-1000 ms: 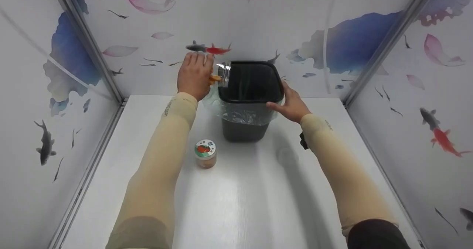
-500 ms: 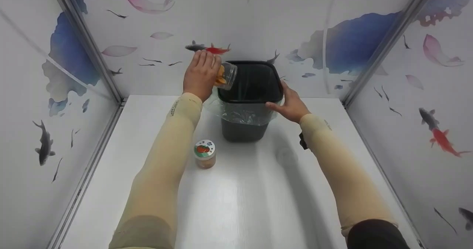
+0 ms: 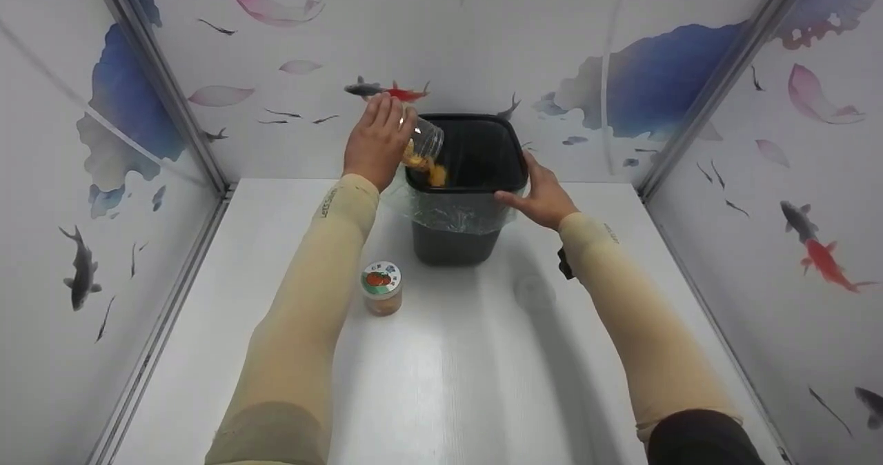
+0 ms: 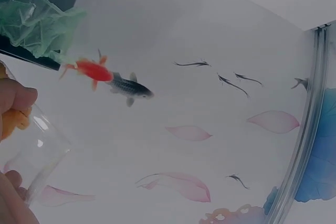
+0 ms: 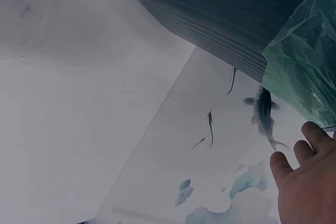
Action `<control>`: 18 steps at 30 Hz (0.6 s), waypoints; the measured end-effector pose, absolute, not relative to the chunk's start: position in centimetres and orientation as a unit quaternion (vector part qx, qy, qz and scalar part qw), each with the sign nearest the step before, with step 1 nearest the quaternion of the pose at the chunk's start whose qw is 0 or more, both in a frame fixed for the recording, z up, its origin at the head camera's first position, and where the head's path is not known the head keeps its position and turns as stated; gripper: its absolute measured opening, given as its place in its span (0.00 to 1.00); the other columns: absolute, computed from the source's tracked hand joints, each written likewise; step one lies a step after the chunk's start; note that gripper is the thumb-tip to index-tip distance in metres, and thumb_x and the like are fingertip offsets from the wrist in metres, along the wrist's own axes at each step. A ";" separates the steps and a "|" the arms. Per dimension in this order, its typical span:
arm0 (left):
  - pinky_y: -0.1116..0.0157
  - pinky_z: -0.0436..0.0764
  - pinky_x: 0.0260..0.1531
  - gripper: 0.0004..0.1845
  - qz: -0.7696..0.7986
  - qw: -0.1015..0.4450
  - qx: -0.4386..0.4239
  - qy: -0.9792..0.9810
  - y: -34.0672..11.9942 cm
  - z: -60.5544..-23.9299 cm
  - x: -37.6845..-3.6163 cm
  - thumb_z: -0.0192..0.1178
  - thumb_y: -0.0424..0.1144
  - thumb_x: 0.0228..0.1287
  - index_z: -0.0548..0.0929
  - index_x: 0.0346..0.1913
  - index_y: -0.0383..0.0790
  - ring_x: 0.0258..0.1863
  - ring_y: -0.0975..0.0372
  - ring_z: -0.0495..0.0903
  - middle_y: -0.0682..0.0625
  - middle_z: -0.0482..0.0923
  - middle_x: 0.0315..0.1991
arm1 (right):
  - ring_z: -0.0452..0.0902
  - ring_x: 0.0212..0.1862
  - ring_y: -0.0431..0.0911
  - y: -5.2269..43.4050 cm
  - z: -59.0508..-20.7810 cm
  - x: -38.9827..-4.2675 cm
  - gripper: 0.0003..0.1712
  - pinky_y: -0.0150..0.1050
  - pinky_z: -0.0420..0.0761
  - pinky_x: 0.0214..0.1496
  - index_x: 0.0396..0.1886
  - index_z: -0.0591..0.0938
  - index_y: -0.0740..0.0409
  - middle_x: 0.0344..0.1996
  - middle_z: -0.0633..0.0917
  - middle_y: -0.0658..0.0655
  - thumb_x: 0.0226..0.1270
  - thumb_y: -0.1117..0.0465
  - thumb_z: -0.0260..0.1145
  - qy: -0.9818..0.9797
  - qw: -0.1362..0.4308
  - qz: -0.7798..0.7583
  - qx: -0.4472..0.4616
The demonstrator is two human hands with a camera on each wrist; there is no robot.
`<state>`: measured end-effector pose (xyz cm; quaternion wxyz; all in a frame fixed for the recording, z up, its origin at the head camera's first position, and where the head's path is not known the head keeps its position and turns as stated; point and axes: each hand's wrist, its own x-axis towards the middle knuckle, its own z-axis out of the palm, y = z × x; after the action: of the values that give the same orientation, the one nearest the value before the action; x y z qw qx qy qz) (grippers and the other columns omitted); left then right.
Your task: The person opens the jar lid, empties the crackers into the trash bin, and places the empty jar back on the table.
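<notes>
Jar (image 3: 422, 142): clear, lidless, tipped mouth-down over left rim of bin, upper centre of head view; orange pieces (image 3: 433, 172) spilling out into bin.
Left hand (image 3: 376, 141): fingers and thumb wrapped round jar body, firm hold; in left wrist view, fingertip (image 4: 16, 97) pressed on glass wall at left edge.
Right hand (image 3: 543, 192): fingers fairly straight, laid against right rim of bin, steadying; nothing enclosed.
Bin (image 3: 483, 175): black, upright, clear liner (image 3: 455, 211) folded over rim, centre of frame on white table (image 3: 441, 368).
Second jar (image 3: 382, 287): lidded, orange contents, left of centre, apart from bin.
Risk 1: mouth close to left rim; pieces could land on liner fold or table if tilt drifts outward.
Risk 2: smooth glass, inverted grip; possible slip into bin.
Risk 3: light bin could shift if right-hand pressure eases.
</notes>
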<state>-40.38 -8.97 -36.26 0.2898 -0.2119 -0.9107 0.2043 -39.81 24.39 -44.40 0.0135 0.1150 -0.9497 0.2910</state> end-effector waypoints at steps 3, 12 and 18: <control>0.53 0.42 0.75 0.33 0.201 0.292 -0.217 -0.910 -8.9 -36.2 -40.4 0.64 0.33 0.65 0.63 0.70 0.35 0.71 0.45 0.59 0.34 0.64 0.68 | 0.45 0.77 0.55 24.4 -44.4 -39.7 0.67 0.58 0.52 0.75 0.82 0.44 0.48 0.78 0.52 0.59 0.53 0.20 0.61 -0.950 0.010 0.290 0.112; 0.54 0.41 0.75 0.31 0.215 0.303 -0.224 -0.901 -8.8 -36.1 -40.3 0.61 0.29 0.66 0.63 0.70 0.35 0.71 0.44 0.59 0.34 0.63 0.68 | 0.45 0.77 0.54 24.4 -44.4 -39.8 0.67 0.57 0.51 0.75 0.82 0.44 0.49 0.78 0.52 0.59 0.54 0.21 0.61 -0.950 0.010 0.291 0.117; 0.54 0.44 0.74 0.31 0.208 0.319 -0.221 -0.898 -8.6 -35.8 -40.2 0.60 0.29 0.67 0.62 0.70 0.35 0.70 0.45 0.59 0.34 0.63 0.67 | 0.44 0.78 0.54 24.4 -44.4 -39.8 0.67 0.58 0.50 0.75 0.82 0.42 0.47 0.79 0.50 0.58 0.54 0.21 0.61 -0.950 0.000 0.294 0.110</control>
<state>-40.18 -8.64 -35.79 0.3185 -0.2206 -0.8980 0.2084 -39.83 24.36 -44.41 -0.0001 0.1097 -0.9495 0.2939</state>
